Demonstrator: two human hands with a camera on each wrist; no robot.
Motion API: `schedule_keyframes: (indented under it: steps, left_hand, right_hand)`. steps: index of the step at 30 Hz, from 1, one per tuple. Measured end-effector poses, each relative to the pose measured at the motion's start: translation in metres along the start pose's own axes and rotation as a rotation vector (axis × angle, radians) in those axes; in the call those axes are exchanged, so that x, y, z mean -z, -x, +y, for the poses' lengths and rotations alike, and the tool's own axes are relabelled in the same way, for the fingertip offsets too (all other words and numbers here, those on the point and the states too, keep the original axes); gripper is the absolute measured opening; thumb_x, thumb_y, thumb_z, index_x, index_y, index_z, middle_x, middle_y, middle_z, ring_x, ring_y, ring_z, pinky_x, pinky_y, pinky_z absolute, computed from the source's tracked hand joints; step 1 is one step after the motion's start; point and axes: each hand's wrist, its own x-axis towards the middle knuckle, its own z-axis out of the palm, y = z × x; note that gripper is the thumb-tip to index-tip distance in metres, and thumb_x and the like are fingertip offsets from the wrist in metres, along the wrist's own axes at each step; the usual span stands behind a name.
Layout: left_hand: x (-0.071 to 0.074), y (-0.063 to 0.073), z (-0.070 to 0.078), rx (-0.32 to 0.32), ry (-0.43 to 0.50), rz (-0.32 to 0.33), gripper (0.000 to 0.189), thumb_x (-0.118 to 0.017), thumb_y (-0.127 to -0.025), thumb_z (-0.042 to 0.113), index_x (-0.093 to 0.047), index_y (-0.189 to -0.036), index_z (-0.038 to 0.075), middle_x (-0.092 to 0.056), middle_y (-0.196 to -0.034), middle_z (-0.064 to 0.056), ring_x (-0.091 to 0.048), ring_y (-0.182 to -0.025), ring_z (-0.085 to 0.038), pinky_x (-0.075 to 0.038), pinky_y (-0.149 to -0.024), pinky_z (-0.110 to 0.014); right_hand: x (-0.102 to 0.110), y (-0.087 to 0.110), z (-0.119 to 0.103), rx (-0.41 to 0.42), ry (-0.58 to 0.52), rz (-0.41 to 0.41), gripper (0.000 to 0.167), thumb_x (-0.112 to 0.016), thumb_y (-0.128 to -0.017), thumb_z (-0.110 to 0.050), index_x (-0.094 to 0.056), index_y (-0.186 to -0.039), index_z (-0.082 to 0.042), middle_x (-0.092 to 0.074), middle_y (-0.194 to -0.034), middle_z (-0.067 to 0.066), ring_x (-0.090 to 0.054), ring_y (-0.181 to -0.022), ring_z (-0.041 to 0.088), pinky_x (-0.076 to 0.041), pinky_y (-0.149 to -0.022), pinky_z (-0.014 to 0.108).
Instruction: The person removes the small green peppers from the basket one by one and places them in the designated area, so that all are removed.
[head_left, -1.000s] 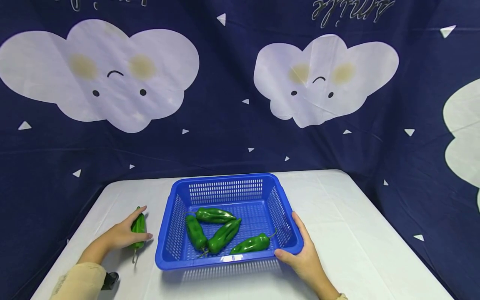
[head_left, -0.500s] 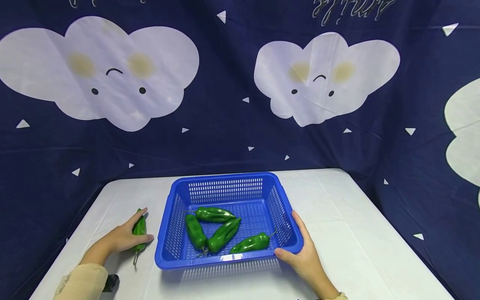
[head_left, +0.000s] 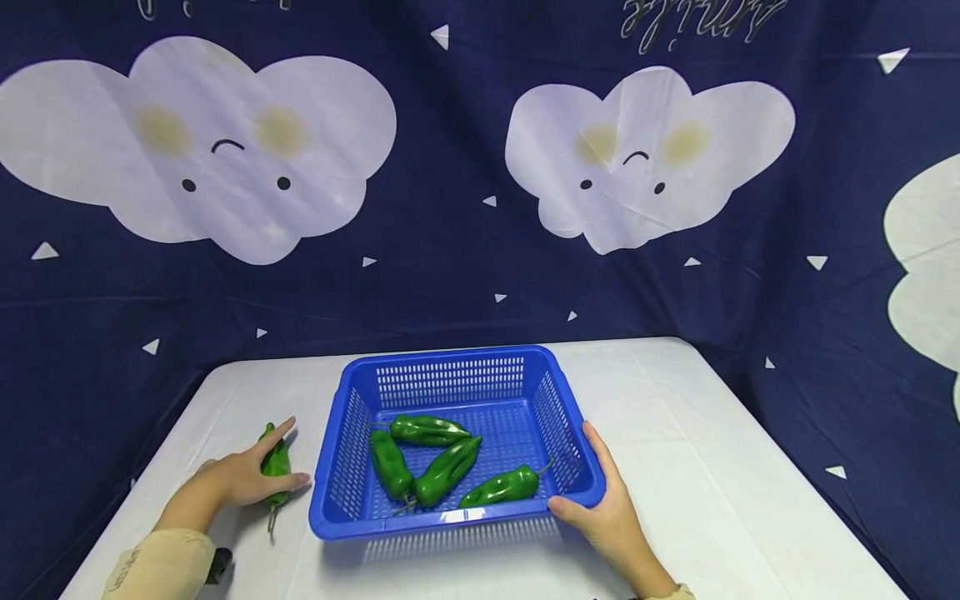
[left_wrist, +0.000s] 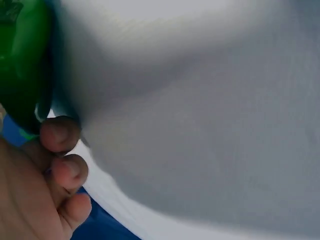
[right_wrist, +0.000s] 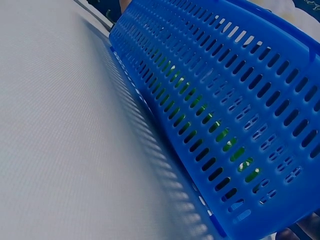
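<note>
At the left of the table, my left hand (head_left: 236,479) holds a green pepper (head_left: 277,460) between thumb and fingers, its stem toward me. Curled fingertips show under the glossy pepper (left_wrist: 22,55) in the left wrist view. My right hand (head_left: 607,508) grips the near right corner of a blue plastic basket (head_left: 442,356), thumb over the front rim and fingers along the right side. Several more green peppers (head_left: 448,471) lie inside it, mostly toward the left and front. From the right wrist, the basket's slotted wall (right_wrist: 280,200) fills much of the view, green showing through the slots.
A white cloth covers the table (head_left: 660,408). Behind it hangs a dark blue curtain (head_left: 450,300) printed with white clouds. A small dark object (head_left: 219,565) shows beside the left sleeve (head_left: 161,567).
The left hand and its pepper have shifted slightly toward me, and the pepper's far tip now shows left of the outstretched finger. The right hand and basket stay in place.
</note>
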Motion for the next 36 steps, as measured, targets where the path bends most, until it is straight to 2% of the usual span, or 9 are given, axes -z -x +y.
schedule_keyframes:
  steps: [8,11,14,18,23,28,31,33,36]
  left_hand:
    - [0.013,0.008,0.001,0.021,-0.069,0.034,0.112,-0.046,-0.078,0.088,-0.015,-0.158,0.015,-0.044,-0.138,-0.042,-0.052,-0.113,-0.064,-0.028,-0.096,-0.080]
    - [0.023,0.012,0.003,0.001,-0.069,0.073,0.111,-0.047,-0.079,0.086,-0.016,-0.157,0.013,-0.048,-0.136,-0.040,-0.052,-0.114,-0.063,-0.027,-0.095,-0.081]
    - [0.034,0.017,0.008,-0.015,-0.073,0.129,0.110,-0.049,-0.079,0.085,-0.019,-0.155,0.011,-0.050,-0.135,-0.039,-0.054,-0.114,-0.061,-0.032,-0.094,-0.077]
    - [0.046,0.024,0.023,-0.071,-0.058,0.229,0.110,-0.054,-0.077,0.084,-0.023,-0.153,0.010,-0.053,-0.134,-0.037,-0.056,-0.114,-0.057,-0.039,-0.088,-0.071]
    - [0.059,0.031,0.047,-0.191,-0.037,0.372,0.104,-0.061,-0.079,0.077,-0.027,-0.153,0.013,-0.062,-0.126,-0.031,-0.061,-0.111,-0.049,-0.041,-0.082,-0.065]
    - [0.072,0.038,0.081,-0.293,-0.011,0.449,0.098,-0.068,-0.081,0.067,-0.028,-0.154,0.017,-0.066,-0.123,-0.027,-0.066,-0.105,-0.043,-0.042,-0.084,-0.065]
    - [0.079,0.040,0.103,-0.382,0.050,0.411,0.095,-0.072,-0.082,0.060,-0.025,-0.155,0.023,-0.070,-0.113,-0.022,-0.068,-0.091,-0.035,-0.050,-0.078,-0.058]
    - [0.081,0.039,0.116,-0.452,0.106,0.346,0.093,-0.074,-0.083,0.055,-0.023,-0.156,0.028,-0.068,-0.094,-0.015,-0.063,-0.077,-0.026,-0.052,-0.068,-0.048]
    - [0.081,0.034,0.134,-0.542,0.165,0.238,0.094,-0.077,-0.083,0.050,-0.020,-0.156,0.035,-0.054,-0.076,-0.005,-0.050,-0.067,-0.017,-0.044,-0.060,-0.034]
  right_hand:
    - [0.000,0.000,0.001,0.004,0.003,0.001,0.110,-0.082,-0.075,-0.002,-0.016,-0.159,-0.024,-0.030,-0.158,0.021,-0.044,-0.133,0.034,-0.047,-0.098,0.018]
    - [0.000,0.000,0.001,0.006,-0.001,-0.001,0.110,-0.082,-0.075,-0.001,-0.016,-0.160,-0.023,-0.030,-0.158,0.021,-0.045,-0.133,0.033,-0.046,-0.098,0.018]
    - [-0.001,-0.001,0.001,0.007,-0.007,-0.005,0.110,-0.082,-0.075,-0.001,-0.015,-0.160,-0.024,-0.029,-0.159,0.021,-0.044,-0.134,0.032,-0.046,-0.099,0.018]
    - [-0.001,0.000,0.001,0.009,-0.006,-0.004,0.110,-0.082,-0.076,-0.001,-0.015,-0.160,-0.024,-0.029,-0.159,0.020,-0.044,-0.134,0.033,-0.047,-0.099,0.018]
    - [-0.001,0.000,0.000,0.002,-0.004,-0.001,0.109,-0.082,-0.076,-0.001,-0.015,-0.160,-0.023,-0.029,-0.159,0.020,-0.043,-0.135,0.035,-0.046,-0.098,0.018]
    - [0.000,0.000,0.001,-0.001,-0.011,0.003,0.109,-0.082,-0.075,0.000,-0.016,-0.159,-0.023,-0.029,-0.158,0.021,-0.048,-0.132,0.018,-0.046,-0.098,0.017]
    - [0.000,0.000,0.001,0.004,-0.016,0.004,0.109,-0.082,-0.075,0.000,-0.016,-0.159,-0.023,-0.029,-0.158,0.021,-0.050,-0.128,0.007,-0.046,-0.098,0.017]
    - [0.000,0.000,0.001,0.005,-0.014,0.004,0.109,-0.082,-0.075,0.000,-0.016,-0.159,-0.022,-0.029,-0.158,0.021,-0.050,-0.128,0.008,-0.046,-0.098,0.017]
    - [-0.001,0.000,0.002,0.002,-0.005,0.005,0.110,-0.082,-0.075,0.000,-0.016,-0.159,-0.025,-0.029,-0.159,0.021,-0.048,-0.131,0.017,-0.046,-0.098,0.017]
